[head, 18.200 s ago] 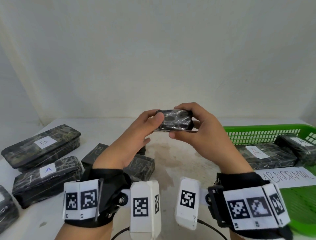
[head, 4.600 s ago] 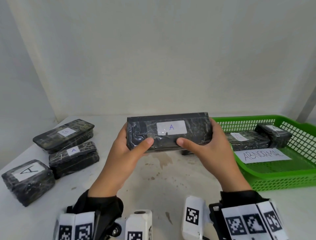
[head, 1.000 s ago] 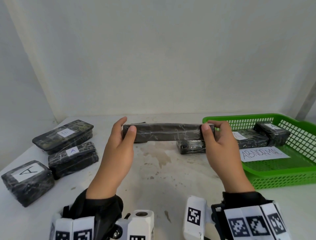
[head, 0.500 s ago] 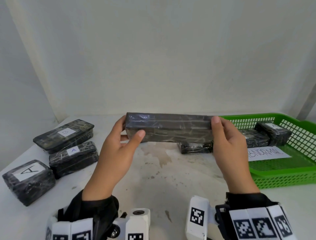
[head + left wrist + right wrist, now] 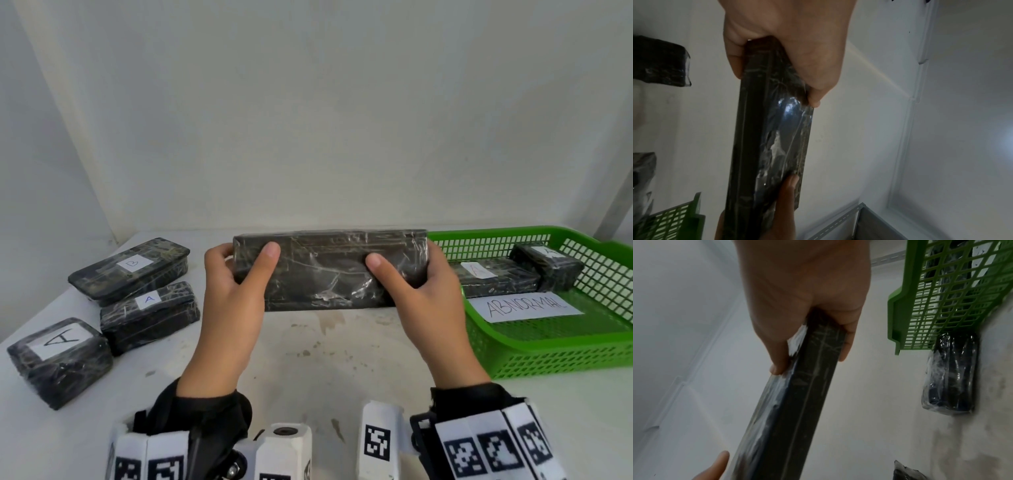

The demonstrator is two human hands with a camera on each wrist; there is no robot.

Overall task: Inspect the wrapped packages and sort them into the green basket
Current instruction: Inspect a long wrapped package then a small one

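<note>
White stained table (image 5: 342,370). Green plastic mesh basket (image 5: 548,353) at right edge. Long black film-wrapped package (image 5: 329,270) held above table middle, left hand (image 5: 233,301) and right hand (image 5: 424,298) each grasping one end.

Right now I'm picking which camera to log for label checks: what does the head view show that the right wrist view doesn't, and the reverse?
Only the head view shows the three labelled packages on the left, marked B, A and A, plus the ABNORMAL sheet.

Only the right wrist view shows a wrapped package lying on the table just outside the green basket.

Both show the held package, gripped at its ends by the left hand and right hand.
</note>
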